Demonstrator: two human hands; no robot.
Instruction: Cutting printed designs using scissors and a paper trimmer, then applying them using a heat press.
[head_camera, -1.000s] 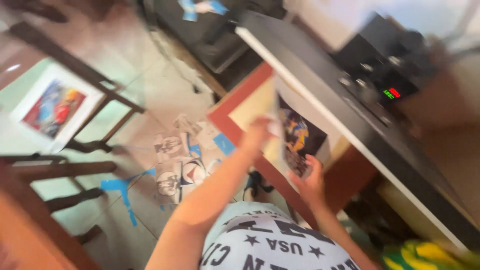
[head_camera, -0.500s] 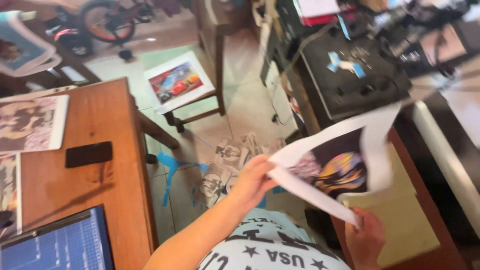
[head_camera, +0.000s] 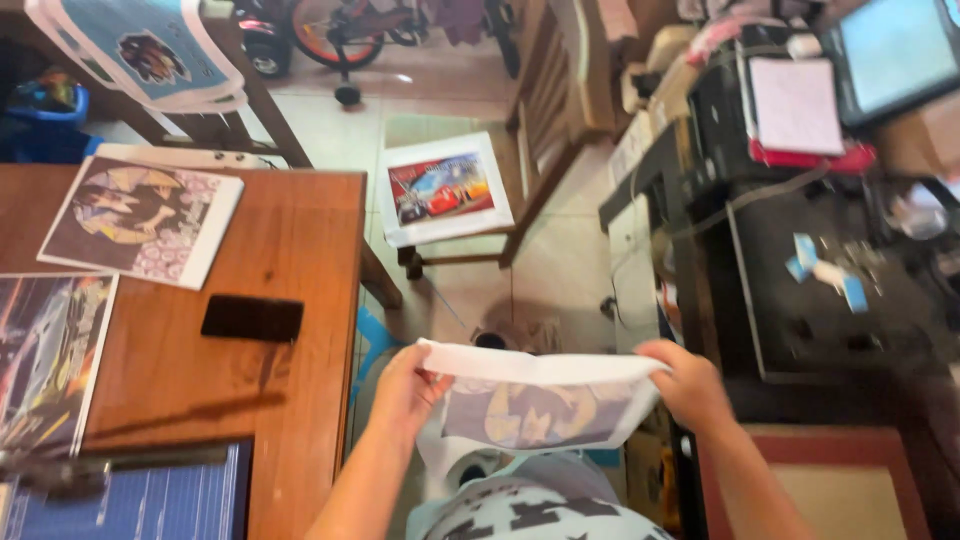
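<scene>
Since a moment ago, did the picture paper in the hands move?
Yes. The printed sheet moved left, away from the black machine on the right; both hands now hold it beside the wooden desk.

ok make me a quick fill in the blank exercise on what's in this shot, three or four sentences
1. The left hand and right hand hold a printed sheet by its two ____.
2. The dark phone lies on the wooden ____.
3. A car picture rests on the seat of a ____.
4. In the top background stands a bicycle with an orange ____.

Missing words: ends; desk; chair; frame
</scene>
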